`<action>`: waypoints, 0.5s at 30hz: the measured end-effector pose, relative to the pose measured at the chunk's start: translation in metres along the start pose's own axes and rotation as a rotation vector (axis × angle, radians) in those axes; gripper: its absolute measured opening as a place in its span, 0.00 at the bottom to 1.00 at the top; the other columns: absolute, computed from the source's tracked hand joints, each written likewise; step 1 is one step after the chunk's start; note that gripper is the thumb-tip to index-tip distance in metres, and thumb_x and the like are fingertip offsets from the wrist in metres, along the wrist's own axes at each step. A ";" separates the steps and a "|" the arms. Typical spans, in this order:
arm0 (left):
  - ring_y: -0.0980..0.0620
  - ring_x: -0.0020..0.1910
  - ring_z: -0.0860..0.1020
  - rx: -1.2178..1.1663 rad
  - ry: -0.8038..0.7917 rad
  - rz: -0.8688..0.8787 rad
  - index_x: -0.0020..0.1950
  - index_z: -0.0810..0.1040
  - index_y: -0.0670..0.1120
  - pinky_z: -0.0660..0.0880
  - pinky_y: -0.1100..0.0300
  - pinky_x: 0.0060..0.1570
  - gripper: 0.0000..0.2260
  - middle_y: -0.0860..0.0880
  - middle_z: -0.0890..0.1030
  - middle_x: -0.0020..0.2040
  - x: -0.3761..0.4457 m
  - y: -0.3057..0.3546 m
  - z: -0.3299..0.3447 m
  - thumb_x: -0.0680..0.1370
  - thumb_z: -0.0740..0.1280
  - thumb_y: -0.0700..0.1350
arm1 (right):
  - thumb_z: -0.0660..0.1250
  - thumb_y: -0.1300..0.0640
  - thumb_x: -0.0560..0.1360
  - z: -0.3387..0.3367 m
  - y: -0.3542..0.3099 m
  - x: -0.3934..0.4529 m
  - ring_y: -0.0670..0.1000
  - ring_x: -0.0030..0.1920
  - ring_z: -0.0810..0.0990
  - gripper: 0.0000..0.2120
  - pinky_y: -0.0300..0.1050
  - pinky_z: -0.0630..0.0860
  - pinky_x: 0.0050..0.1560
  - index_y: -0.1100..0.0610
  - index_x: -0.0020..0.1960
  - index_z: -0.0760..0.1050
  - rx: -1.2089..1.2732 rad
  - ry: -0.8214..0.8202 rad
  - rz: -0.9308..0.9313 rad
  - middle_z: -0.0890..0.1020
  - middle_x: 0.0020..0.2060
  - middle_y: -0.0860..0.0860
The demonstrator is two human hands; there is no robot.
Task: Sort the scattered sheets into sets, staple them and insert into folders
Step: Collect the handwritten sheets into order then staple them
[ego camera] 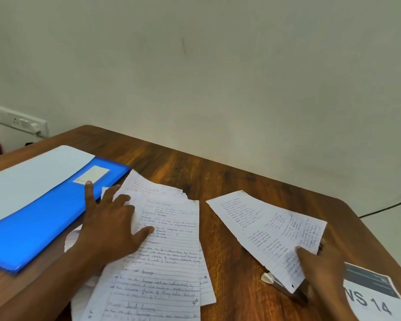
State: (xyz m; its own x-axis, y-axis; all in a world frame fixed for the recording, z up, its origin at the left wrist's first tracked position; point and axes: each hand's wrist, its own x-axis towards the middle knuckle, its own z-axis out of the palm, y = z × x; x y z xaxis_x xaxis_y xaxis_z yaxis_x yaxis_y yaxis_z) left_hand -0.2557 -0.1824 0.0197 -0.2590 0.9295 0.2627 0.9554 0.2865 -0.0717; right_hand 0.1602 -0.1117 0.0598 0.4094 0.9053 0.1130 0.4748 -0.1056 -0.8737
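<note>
Sorting looks early-stage: sheets not yet fully in sets, nothing visibly stapled, nothing visibly in a folder.

Far left of the left hand, a wall socket (16,122). Nearer, a blue folder (44,218) lies closed on the wooden table (218,181), a pale sheet or second folder (33,177) on top of it; can't tell which.

Left hand (109,225) is spread flat, fingers splayed, index tip touching the blue folder, palm and thumb pressing the fanned pile of handwritten lined sheets (169,251). Pile runs from under the hand toward the person, sheets overlapping crookedly, edges not squared.

Right of that pile, bare table, then a separate handwritten sheet (264,230), lifted at an angle. Right hand (322,269) pinches its near corner, thumb on top, fingers beneath. Could be more than one sheet; unclear.

Just under that corner and touching the right hand, a stapler (285,287), pale tip showing, mostly hidden by paper and hand. Right of the hand, a printed page (375,297) with large lettering. A dark cable (384,208) trails off the far table edge.

Left to do, as judged: finish grouping, square up, staple, file. Obstacles: held sheet covers the stapler; left hand and pale sheet sit on the folder.
</note>
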 end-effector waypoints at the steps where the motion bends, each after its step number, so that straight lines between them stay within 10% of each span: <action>1: 0.46 0.81 0.63 0.018 -0.030 -0.028 0.65 0.83 0.58 0.33 0.27 0.74 0.45 0.56 0.75 0.75 -0.001 0.000 -0.002 0.68 0.44 0.84 | 0.75 0.60 0.77 -0.002 0.000 0.003 0.54 0.37 0.80 0.12 0.43 0.72 0.33 0.55 0.56 0.74 -0.026 -0.003 -0.004 0.82 0.51 0.56; 9: 0.48 0.83 0.56 -0.135 -0.078 -0.100 0.73 0.74 0.59 0.32 0.30 0.75 0.45 0.56 0.67 0.80 0.001 0.001 -0.004 0.66 0.49 0.84 | 0.77 0.60 0.76 0.005 -0.012 0.016 0.56 0.47 0.83 0.19 0.54 0.80 0.45 0.51 0.62 0.74 -0.083 -0.015 -0.008 0.83 0.61 0.56; 15: 0.50 0.81 0.58 -0.261 -0.093 -0.105 0.70 0.74 0.59 0.34 0.31 0.77 0.42 0.58 0.69 0.78 0.000 0.003 -0.006 0.66 0.55 0.84 | 0.81 0.51 0.71 0.035 -0.033 0.005 0.66 0.72 0.73 0.51 0.65 0.74 0.68 0.51 0.82 0.50 -0.423 0.000 -0.156 0.66 0.79 0.58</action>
State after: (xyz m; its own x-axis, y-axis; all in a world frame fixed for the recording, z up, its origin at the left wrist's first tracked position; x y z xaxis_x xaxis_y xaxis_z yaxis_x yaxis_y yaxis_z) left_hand -0.2522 -0.1826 0.0258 -0.3585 0.9188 0.1652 0.9238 0.3237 0.2043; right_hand 0.1192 -0.0891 0.0722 0.3076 0.9239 0.2275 0.8074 -0.1269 -0.5762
